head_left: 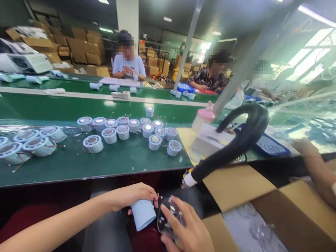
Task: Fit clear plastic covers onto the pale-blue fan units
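Note:
My left hand (pixel 136 196) is wrapped round the top of a light blue cylindrical housing (pixel 144 215), tilted over my lap. Thin red and white wires (pixel 158 197) stick out beside its fingertips. Close to the right of the housing, my right hand (pixel 187 224) is curled round a clear plastic part (pixel 168 218); glare and blur hide its exact shape. The two pieces appear to be apart. On the bench in front, several short light blue round units (pixel 93 143) with slotted rims stand upright, some with thin wires trailing from them.
A black flexible hose (pixel 223 155) arches over the bench edge. An open cardboard box (pixel 238 185) with clear plastic parts (pixel 265 231) stands at the lower right. Behind the hose are a pink-lidded jar (pixel 204 117) and a blue tray (pixel 273 143). A co-worker's arm (pixel 315 164) reaches in from the right.

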Action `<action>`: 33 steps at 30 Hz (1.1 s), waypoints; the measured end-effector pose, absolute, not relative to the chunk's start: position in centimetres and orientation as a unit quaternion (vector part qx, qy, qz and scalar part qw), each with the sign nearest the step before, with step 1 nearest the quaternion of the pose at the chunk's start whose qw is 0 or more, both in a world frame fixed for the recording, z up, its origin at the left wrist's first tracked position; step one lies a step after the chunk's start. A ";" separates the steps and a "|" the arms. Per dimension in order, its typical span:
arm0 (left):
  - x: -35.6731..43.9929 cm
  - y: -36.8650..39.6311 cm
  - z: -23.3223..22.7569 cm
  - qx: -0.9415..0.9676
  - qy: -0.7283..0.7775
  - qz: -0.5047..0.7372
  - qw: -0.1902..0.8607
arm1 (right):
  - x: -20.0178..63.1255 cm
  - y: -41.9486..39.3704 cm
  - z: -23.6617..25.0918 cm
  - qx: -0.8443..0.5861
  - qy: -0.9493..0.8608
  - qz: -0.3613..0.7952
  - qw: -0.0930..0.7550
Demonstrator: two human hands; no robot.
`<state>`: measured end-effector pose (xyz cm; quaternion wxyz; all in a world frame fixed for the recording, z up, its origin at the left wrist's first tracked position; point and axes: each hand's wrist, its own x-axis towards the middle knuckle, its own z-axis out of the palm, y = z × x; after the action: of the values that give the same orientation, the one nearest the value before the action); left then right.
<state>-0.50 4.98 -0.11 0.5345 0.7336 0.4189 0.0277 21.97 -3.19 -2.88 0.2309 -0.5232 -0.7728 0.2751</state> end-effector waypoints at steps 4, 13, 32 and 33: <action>0.7 3.1 0.2 0.739 0.389 0.051 0.547 | 20.6 -1.9 -1.9 -0.523 -0.815 0.163 0.190; 1.1 2.1 0.4 0.783 0.385 0.137 0.469 | 21.7 -1.4 -1.2 -0.490 -0.663 0.505 0.255; 1.5 1.2 -3.2 0.616 0.379 0.205 0.660 | 22.7 -1.0 -1.7 -0.488 -0.472 0.609 0.411; 1.6 1.0 -3.1 0.584 0.388 0.210 0.682 | 22.8 -1.1 -1.8 -0.476 -0.495 0.609 0.397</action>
<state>1.56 1.02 -3.13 0.6816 0.5838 0.3878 0.2101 22.84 -1.07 -1.76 0.3968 -0.4765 -0.4948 0.6088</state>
